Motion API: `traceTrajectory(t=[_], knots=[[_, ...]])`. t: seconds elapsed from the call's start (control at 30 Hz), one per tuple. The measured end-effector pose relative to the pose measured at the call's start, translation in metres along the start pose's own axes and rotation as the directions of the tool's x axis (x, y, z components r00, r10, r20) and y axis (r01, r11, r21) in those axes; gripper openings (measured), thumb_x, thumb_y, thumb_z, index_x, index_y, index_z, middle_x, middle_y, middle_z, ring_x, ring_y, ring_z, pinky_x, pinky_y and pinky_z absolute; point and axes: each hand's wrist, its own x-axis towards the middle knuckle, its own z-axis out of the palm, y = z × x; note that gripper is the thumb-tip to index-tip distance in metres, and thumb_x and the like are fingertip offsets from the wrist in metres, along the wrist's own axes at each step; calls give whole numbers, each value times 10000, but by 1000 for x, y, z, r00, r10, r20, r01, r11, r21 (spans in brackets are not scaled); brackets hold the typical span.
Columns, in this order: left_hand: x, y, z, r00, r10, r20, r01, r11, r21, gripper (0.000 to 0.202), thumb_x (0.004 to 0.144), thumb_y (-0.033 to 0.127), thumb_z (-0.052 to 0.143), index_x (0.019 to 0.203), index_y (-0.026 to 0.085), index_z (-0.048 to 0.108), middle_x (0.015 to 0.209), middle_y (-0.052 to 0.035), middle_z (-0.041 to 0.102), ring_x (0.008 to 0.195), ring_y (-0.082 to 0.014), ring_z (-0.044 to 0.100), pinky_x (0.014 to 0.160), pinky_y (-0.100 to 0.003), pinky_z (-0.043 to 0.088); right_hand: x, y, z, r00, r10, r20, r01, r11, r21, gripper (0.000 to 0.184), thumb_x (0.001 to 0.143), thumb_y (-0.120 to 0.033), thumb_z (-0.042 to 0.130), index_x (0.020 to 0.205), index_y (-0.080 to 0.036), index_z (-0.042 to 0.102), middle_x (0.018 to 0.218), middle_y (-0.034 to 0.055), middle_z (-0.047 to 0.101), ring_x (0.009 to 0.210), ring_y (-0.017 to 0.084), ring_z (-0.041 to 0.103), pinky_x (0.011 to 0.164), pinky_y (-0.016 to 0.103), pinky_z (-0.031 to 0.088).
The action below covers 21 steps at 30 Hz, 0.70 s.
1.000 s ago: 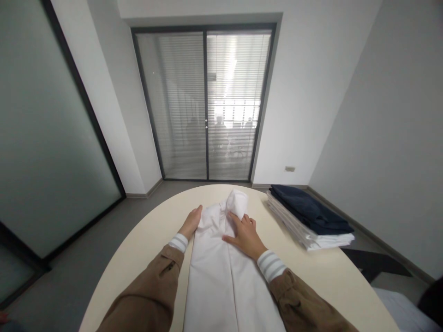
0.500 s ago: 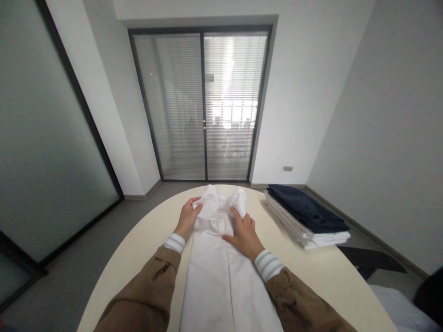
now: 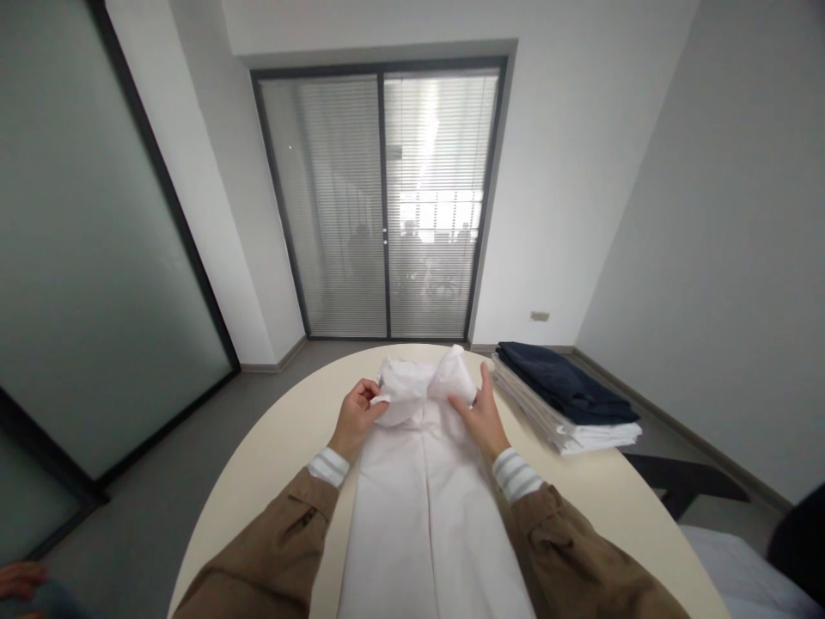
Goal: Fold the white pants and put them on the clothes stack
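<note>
A round, cream-coloured bench [image 3: 271, 464] fills the lower part of the view, and a long white cloth garment [image 3: 429, 516] lies flat along its middle, running from the near edge towards the far edge. The far end of the garment is bunched up and lifted off the bench top in two soft lumps. To the right, well apart from the garment, a stack of folded clothes [image 3: 567, 404] sits near the bench edge: white pieces below, a dark navy piece on top. Both arms wear brown jacket sleeves with grey-and-white striped cuffs. The left hand [image 3: 357, 417] has its grip closed on the left lump of the bunched cloth, the fingers curled round the fabric. The right hand [image 3: 480, 417] holds the right lump, thumb raised on its outer side and fingers under the cloth, so its grip is closed on the garment too.
</note>
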Motion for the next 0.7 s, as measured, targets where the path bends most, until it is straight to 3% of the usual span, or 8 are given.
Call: traceTrajectory(t=[0.1, 0.17, 0.27, 0.37, 0.43, 0.53, 0.6, 0.7], knots=[[-18, 8, -5, 996, -81, 35, 85, 989, -124, 403, 625, 348, 819, 815, 202, 496, 758, 37, 543, 671, -109, 520, 619, -209, 414, -7, -13, -13, 997, 68, 41, -74, 986, 148, 956, 760, -466, 718, 1524, -182, 218, 1358, 150, 572, 1189, 273, 590, 1010, 438, 465], [-29, 13, -8, 987, -154, 55, 162, 967, -195, 416, 653, 399, 809, 831, 206, 486, 723, 44, 537, 616, -100, 510, 572, -200, 398, -15, -20, -22, 986, 38, 161, -71, 977, 200, 817, 750, -449, 741, 1445, -191, 397, 1346, 127, 591, 1205, 282, 580, 1026, 440, 456], [-43, 17, -11, 971, -234, 58, 241, 940, -244, 415, 689, 444, 795, 820, 206, 480, 627, 74, 486, 515, -73, 452, 493, -176, 343, -31, -25, -35, 939, -27, 344, -67, 964, 258, 783, 745, -438, 767, 1421, -217, 439, 1389, 115, 562, 1252, 287, 543, 1051, 450, 434], [-53, 16, -14, 953, -293, 81, 304, 918, -254, 428, 684, 430, 815, 886, 207, 511, 703, 58, 554, 554, -80, 507, 530, -183, 393, -46, -26, -46, 902, -97, 420, -16, 967, 256, 880, 697, -423, 819, 1448, -239, 400, 1481, 121, 461, 1337, 284, 458, 1119, 446, 352], [-58, 15, -17, 945, -288, 154, 315, 927, -203, 471, 668, 424, 836, 972, 204, 551, 854, 14, 617, 697, -115, 587, 628, -208, 449, -54, -28, -52, 864, -110, 492, 6, 978, 208, 923, 674, -402, 839, 1458, -238, 382, 1502, 124, 428, 1368, 285, 416, 1151, 450, 296], [-62, 12, -23, 930, -229, 287, 246, 969, -26, 529, 669, 458, 836, 1051, 177, 603, 978, -42, 637, 903, -169, 610, 772, -237, 461, -63, -33, -55, 777, -54, 627, -4, 996, 92, 925, 651, -367, 848, 1449, -219, 404, 1450, 128, 491, 1324, 297, 462, 1145, 474, 294], [-63, 9, -26, 905, -275, 324, 251, 961, 114, 504, 753, 553, 735, 1050, 165, 613, 957, -52, 641, 795, -152, 617, 709, -245, 461, -68, -37, -54, 707, -21, 707, 7, 1000, 23, 878, 633, -359, 847, 1410, -208, 467, 1374, 119, 568, 1257, 307, 522, 1121, 484, 333], [-65, 4, -28, 871, -398, 288, 313, 902, 299, 547, 870, 677, 478, 998, 161, 607, 875, -43, 642, 545, -112, 551, 567, -263, 432, -75, -36, -50, 614, 10, 789, 63, 996, -62, 743, 618, -355, 833, 1304, -210, 587, 1260, 87, 651, 1173, 316, 578, 1078, 473, 392]])
